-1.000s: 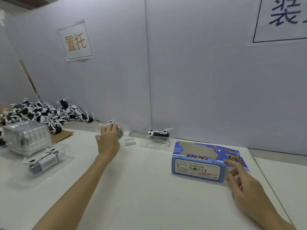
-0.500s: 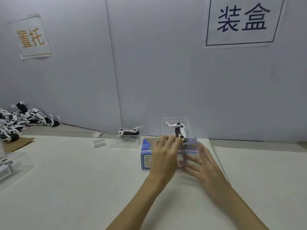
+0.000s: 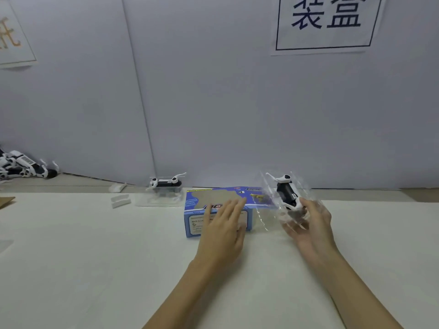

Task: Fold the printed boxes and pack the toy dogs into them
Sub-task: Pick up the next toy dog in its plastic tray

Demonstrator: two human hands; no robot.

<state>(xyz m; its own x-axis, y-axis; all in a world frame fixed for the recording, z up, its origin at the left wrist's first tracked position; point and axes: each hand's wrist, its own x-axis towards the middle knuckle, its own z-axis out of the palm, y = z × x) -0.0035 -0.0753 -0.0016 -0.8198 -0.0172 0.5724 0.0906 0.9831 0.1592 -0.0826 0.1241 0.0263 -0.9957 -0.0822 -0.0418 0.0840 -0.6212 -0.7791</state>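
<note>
The box [image 3: 217, 210] sat blue and printed at mid-table [image 3: 95, 257], and I saw my left hand [image 3: 224, 230] spread flat over its front, fingers straight, gripping nothing. My right hand [image 3: 308, 224] curled under a clear tray [image 3: 282, 200] holding a dog [image 3: 286, 192], just right of the box. A second trayed dog [image 3: 165, 184] stood behind, to the left.

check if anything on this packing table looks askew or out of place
Nothing looks damaged or spilled. The black-and-white toy dog in its clear plastic tray sits tilted, only because the right hand holds it beside the blue printed box.
</note>
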